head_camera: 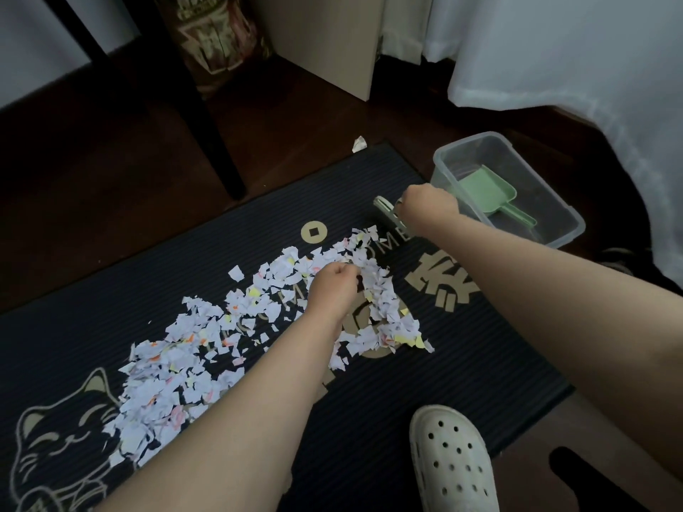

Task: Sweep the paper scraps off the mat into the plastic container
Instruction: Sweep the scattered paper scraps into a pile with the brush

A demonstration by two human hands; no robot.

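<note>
The scraps [192, 349] lie in a long drift across the mat [369, 419], none yet in the container [476, 138] at the mat's far right edge, where a scoop [484, 190] sits inside. The right hand [428, 210] grips a brush [384, 208] just beside the container. The left hand [332, 288] is curled down into the pile, and I cannot tell whether it holds any scraps. The paper looks light, so a fast stroke would likely scatter it onto the floor, where one piece [359, 144] already lies. The container's upright wall would also stop scraps swept flat against it.
</note>
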